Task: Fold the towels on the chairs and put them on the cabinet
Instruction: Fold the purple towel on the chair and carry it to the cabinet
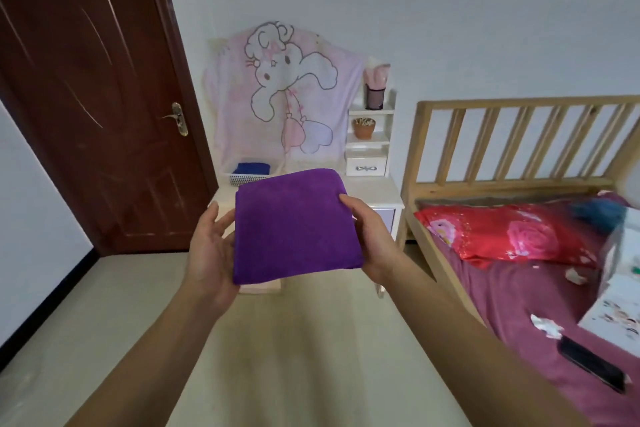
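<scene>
Purple towel [298,225]: seen from the head camera, folded into a thick, nearly square pad and held in the air between both hands, in front of the white cabinet [379,191] and not touching it.
Left hand [211,246]: palm against the towel's left edge, fingers straight and a little spread, thumb raised. It supports the towel rather than clamping it.
Right hand [369,239]: thumb laid on top near the right edge. The fingers go under the cloth and are hidden, so this reads as a pinch through the stack.
Long axis: only slightly longer than wide, running away from the person toward the cabinet. The rounded far edge points at the cabinet top and the near edge sits over the wrists.
Step in hand: folding looks finished and this is the carry to the cabinet.
Next move calls for: closing the gap, keeping the pad level so its layers do not slide, then setting it down on the cabinet top.
Cabinet top: a white basket [250,177] stands toward its left rear corner with a blue towel [251,167] inside. The free surface lies to the right of it.
</scene>
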{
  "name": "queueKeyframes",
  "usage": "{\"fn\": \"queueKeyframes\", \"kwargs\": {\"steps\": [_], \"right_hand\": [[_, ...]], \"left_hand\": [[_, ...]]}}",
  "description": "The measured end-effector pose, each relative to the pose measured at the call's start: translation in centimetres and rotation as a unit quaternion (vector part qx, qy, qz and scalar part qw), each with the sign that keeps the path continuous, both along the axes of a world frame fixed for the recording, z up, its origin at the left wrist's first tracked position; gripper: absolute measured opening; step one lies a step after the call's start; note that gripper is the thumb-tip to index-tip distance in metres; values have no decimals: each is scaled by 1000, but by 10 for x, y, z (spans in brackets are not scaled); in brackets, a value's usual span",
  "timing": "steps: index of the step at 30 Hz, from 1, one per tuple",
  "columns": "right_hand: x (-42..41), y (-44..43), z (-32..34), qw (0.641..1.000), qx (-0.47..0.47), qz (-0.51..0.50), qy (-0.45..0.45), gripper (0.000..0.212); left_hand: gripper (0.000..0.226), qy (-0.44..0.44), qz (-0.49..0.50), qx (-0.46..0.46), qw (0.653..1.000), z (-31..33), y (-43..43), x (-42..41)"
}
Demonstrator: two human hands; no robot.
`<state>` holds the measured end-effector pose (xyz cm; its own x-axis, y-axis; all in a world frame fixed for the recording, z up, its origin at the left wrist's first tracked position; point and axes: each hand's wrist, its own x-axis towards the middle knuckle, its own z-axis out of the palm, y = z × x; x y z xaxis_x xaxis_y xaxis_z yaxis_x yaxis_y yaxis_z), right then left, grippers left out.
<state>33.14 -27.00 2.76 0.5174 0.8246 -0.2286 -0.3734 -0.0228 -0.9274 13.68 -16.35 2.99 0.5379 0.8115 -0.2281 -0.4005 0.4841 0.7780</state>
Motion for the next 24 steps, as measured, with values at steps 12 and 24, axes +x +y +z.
{"fn": "queueKeyframes", "kwargs": {"steps": [12, 24], "right_hand": [[80, 264, -8, 999, -23, -37, -25, 41], [243, 515, -105, 993, -100, -70, 6, 40]], "left_hand": [[41, 87, -41, 18, 995, -4, 286, 95], [27, 251, -42, 40, 966, -95, 532, 266]]}}
